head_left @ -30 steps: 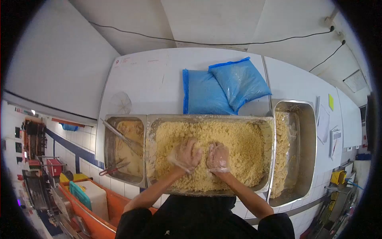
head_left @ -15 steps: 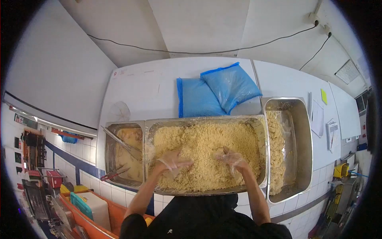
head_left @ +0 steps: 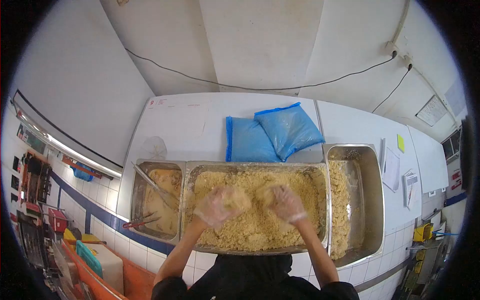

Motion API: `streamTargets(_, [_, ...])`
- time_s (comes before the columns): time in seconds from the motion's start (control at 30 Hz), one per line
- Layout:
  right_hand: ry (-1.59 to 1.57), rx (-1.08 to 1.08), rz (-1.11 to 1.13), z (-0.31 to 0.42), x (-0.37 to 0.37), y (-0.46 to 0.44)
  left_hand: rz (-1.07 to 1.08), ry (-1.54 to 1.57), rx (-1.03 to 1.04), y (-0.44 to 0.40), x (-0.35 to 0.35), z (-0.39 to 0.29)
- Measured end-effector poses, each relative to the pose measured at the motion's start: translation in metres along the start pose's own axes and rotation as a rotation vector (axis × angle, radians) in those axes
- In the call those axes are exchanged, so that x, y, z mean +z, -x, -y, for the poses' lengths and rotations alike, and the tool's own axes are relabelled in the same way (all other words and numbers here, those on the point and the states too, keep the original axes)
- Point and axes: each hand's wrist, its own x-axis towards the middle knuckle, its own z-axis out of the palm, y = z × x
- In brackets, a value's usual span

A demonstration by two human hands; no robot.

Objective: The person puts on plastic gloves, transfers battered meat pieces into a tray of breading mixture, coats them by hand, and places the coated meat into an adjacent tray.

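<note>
A wide metal tray (head_left: pixel 327 220) holds yellow crumbly mixture (head_left: pixel 255 232). Over its left half is my left hand (head_left: pixel 218 206), in a clear glove, with a clump of crumbs at its curled fingers. My right hand (head_left: pixel 285 202), gloved too, is above the mixture right of the middle, fingers bent and blurred, with crumbs beside them. The hands are apart, facing each other. At the left a smaller tray (head_left: pixel 182 200) contains pale liquid, a whisk (head_left: pixel 152 184) and red-handled tongs (head_left: pixel 142 220). On the right, a deep tray (head_left: pixel 372 200) has coated pieces (head_left: pixel 340 212) along its left side.
Two blue bags (head_left: pixel 250 141) lie behind the wide tray on the white table (head_left: pixel 185 125). Papers (head_left: pixel 391 172) and a yellow note (head_left: pixel 401 143) are at the right. A white box (head_left: pixel 111 270) stands in an orange container (head_left: pixel 137 277) at lower left.
My hands first rested in the mixture, then spread apart with open fingers. Now they are raised slightly and curled, with crumbs at them. The camera view has shifted, so the trays appear lower.
</note>
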Motion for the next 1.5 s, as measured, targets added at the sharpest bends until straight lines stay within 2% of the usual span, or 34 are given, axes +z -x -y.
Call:
streamTargets(0.07, [0.492, -0.171, -0.099, -0.002, 0.005, 0.028, 0.083, -0.024, 0.046, 0.019, -0.025, -0.003])
streamTargets(0.1, [0.545, -0.068, -0.121, 0.006, 0.002, 0.044, 0.179, -0.149, 0.074, 0.043, -0.022, 0.011])
streamTargets(0.17, [0.626, 0.299, 0.285, -0.005, 0.015, 0.058, 0.274, -0.271, 0.099, 0.066, -0.015, 0.010])
streamTargets(0.23, [0.482, 0.392, 0.397, 0.008, 0.025, 0.056, 0.520, -0.246, -0.144, 0.074, 0.003, -0.011])
streamTargets(0.27, [0.381, 0.357, 0.400, -0.032, 0.059, 0.059, 0.521, -0.241, -0.145, 0.079, 0.018, -0.020])
streamTargets(0.33, [0.173, 0.294, 0.418, -0.106, 0.124, 0.063, 0.304, -0.070, -0.522, 0.076, 0.057, -0.016])
streamTargets(0.37, [-0.039, 0.361, 0.374, -0.074, 0.110, 0.061, 0.302, -0.070, -0.515, 0.074, 0.071, -0.005])
streamTargets(0.43, [-0.474, 0.483, 0.257, 0.003, 0.075, 0.056, 0.473, 0.581, -1.026, 0.071, 0.092, 0.013])
streamTargets(0.47, [-0.805, 0.489, 0.139, -0.009, 0.084, 0.056, 0.471, 0.581, -1.029, 0.071, 0.091, 0.011])
streamTargets(0.5, [-1.138, 0.472, 0.027, -0.019, 0.092, 0.055, 0.297, 0.586, -0.907, 0.070, 0.084, 0.005])
streamTargets(0.53, [-0.901, 0.276, 0.022, -0.036, 0.089, 0.047, 0.204, 0.585, -0.851, 0.069, 0.074, 0.003])
streamTargets(0.57, [-0.710, 0.265, -0.017, -0.020, 0.070, 0.037, 0.115, 0.578, -0.792, 0.066, 0.060, -0.002])
streamTargets(0.6, [-0.517, 0.264, -0.056, -0.002, 0.052, 0.027, 0.073, 0.393, -0.621, 0.046, 0.029, -0.015])
streamTargets(0.63, [-0.365, 0.446, -0.128, 0.043, 0.011, 0.014, 0.037, 0.209, -0.447, 0.027, 0.010, -0.020])
streamTargets(0.67, [-0.158, 0.520, -0.088, 0.054, -0.006, -0.007, 0.038, 0.207, -0.450, 0.012, 0.007, -0.018])
streamTargets(0.73, [0.047, 0.590, -0.045, 0.049, -0.003, -0.022, -0.162, 0.187, -0.242, -0.008, 0.028, -0.004])
streamTargets(0.77, [0.143, 0.467, -0.198, 0.025, 0.018, -0.030, -0.226, 0.176, -0.172, -0.014, 0.044, 0.005])
streamTargets(0.8, [0.238, 0.345, -0.352, 0.004, 0.037, -0.036, -0.196, 0.136, -0.093, -0.022, 0.075, 0.024])
streamTargets(0.83, [0.236, 0.358, -0.344, -0.016, 0.052, -0.031, -0.160, 0.101, -0.019, -0.021, 0.094, 0.030])
streamTargets(0.87, [0.303, 0.215, -0.315, -0.037, 0.062, -0.024, -0.147, 0.107, -0.023, -0.021, 0.093, 0.021])
streamTargets(0.9, [0.364, 0.072, -0.288, -0.041, 0.063, -0.021, 0.053, 0.052, -0.185, -0.022, 0.083, 0.008])
streamTargets(0.93, [0.355, 0.093, -0.272, -0.045, 0.067, -0.009, 0.267, -0.004, -0.354, -0.015, 0.074, -0.006])
streamTargets(0.97, [0.296, 0.133, -0.146, -0.029, 0.056, -0.005, 0.284, -0.005, -0.355, -0.012, 0.067, -0.016])
streamTargets(1.0, [0.236, 0.168, -0.022, -0.020, 0.047, -0.008, 0.216, 0.010, -0.313, -0.010, 0.062, -0.024])
streamTargets(1.03, [0.223, 0.190, -0.003, -0.019, 0.045, -0.010, 0.208, 0.019, -0.305, -0.007, 0.065, -0.025])
streamTargets(1.1, [0.385, 0.061, -0.076, -0.023, 0.049, -0.017, 0.141, -0.071, -0.246, -0.010, 0.074, -0.025])
streamTargets(1.13, [0.365, 0.092, -0.045, -0.027, 0.059, -0.016, 0.088, -0.168, -0.196, -0.012, 0.080, -0.024])
streamTargets(1.17, [0.449, 0.004, -0.133, -0.033, 0.067, -0.021, 0.122, -0.168, -0.201, -0.018, 0.090, -0.021])
streamTargets(1.2, [0.535, -0.086, -0.221, -0.039, 0.073, -0.027, 0.047, -0.161, -0.163, -0.023, 0.100, -0.020])
streamTargets(1.23, [0.525, -0.066, -0.196, -0.045, 0.078, -0.032, -0.031, -0.151, -0.133, -0.022, 0.108, -0.018])
streamTargets(1.33, [0.339, 0.025, -0.180, -0.052, 0.093, -0.012, 0.029, -0.061, -0.230, -0.031, 0.086, -0.032])
streamTargets(1.37, [0.321, 0.014, -0.167, -0.048, 0.086, -0.020, 0.013, -0.062, -0.232, -0.030, 0.088, -0.026])
streamTargets(1.43, [0.307, 0.001, -0.181, -0.039, 0.073, -0.045, -0.028, 0.192, -0.157, -0.036, 0.099, -0.003])
streamTargets(1.5, [0.318, -0.079, -0.269, -0.029, 0.080, -0.049, -0.065, 0.124, -0.143, -0.030, 0.125, 0.007])
